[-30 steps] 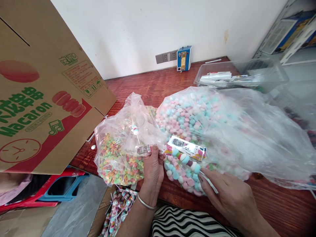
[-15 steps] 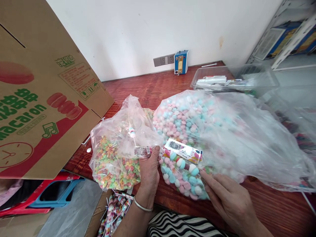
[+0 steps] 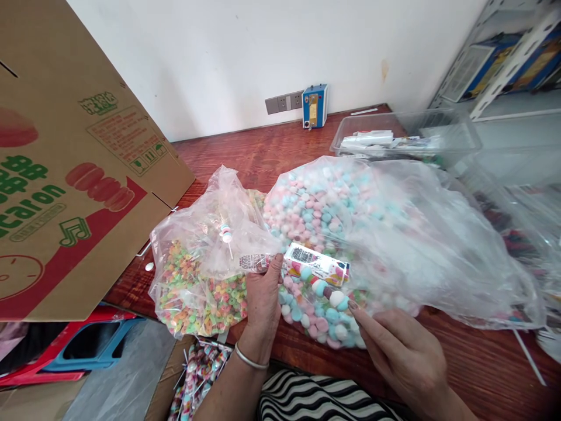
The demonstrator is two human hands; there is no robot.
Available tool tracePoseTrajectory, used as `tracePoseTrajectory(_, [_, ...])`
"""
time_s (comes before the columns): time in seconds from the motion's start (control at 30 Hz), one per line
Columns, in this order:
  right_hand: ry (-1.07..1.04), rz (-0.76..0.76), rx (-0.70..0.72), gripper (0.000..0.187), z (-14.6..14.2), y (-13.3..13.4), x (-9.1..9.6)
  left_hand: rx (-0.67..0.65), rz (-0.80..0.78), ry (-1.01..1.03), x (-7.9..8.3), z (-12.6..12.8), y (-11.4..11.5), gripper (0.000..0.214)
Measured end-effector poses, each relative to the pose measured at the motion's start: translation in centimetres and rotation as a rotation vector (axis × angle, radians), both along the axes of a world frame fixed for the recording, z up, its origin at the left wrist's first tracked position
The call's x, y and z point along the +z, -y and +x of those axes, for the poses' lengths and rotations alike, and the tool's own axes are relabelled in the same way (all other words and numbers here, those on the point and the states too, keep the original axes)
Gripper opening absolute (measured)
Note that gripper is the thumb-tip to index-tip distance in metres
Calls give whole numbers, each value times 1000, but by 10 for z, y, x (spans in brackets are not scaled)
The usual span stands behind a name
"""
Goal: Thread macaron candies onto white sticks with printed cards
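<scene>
My left hand [image 3: 264, 292] is closed at the middle of the view, its thumb pressed on a printed clear candy wrapper [image 3: 255, 263]. To its right is the wrapper's white label part [image 3: 316, 263]; the hand hides whether the two join. My right hand [image 3: 398, 345] pinches the near end of a candy skewer [image 3: 326, 290] strung with blue, white, red and dark pieces. The skewer lies just below the white label, apparently against the wrapper. Beneath both is a clear bag of pink, blue and white candies [image 3: 315, 207]. Left of my left hand lies a bag of ring-shaped candies [image 3: 184, 298].
A large cardboard box [image 3: 100, 193] stands at the left. A small candy stick [image 3: 226, 234] rests on the ring-candy bag. Clear plastic bins [image 3: 342, 137] are at the right, a blue-white device [image 3: 315, 106] by the wall. Below the table edge, a carton holds wrapped candy sticks [image 3: 199, 374].
The view has shifted slightly, moving everything a little left. The wrapper's white label part looks more puffed up. Both hands keep nearly the same hold.
</scene>
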State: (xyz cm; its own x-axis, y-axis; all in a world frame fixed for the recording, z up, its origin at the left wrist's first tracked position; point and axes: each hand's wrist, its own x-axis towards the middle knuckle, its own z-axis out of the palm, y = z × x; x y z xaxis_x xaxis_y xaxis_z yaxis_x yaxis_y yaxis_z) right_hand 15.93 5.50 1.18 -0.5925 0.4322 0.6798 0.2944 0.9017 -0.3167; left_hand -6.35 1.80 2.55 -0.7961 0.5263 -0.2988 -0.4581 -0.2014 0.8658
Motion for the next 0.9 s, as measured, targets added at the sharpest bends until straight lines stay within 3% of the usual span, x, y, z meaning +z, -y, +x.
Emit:
tracePoseTrajectory(0.1, [35,47,8,48,5,2,-1,-28,-90,-159,-5,0,-2,27])
tracePoseTrajectory(0.3, [62,46,38,45,6,4,1,-56,-110,-216,-7,4,-4,31])
tracePoseTrajectory(0.53, [-111,-149,-95,14,-6,12,-1,-98,117,79,-1,11,-7,27])
tracePoseTrajectory(0.67, [-136,-202,-120,11,-16,21,-5,-207,209,291,6,12,-8,24])
tracePoseTrajectory(0.8, [-159,-281,-159,11,-27,25,-9,-208,295,349,12,16,-12,25])
tracePoseTrajectory(0.9, [-202,-435,-175,12,-31,26,-11,-177,338,373,13,21,-15,19])
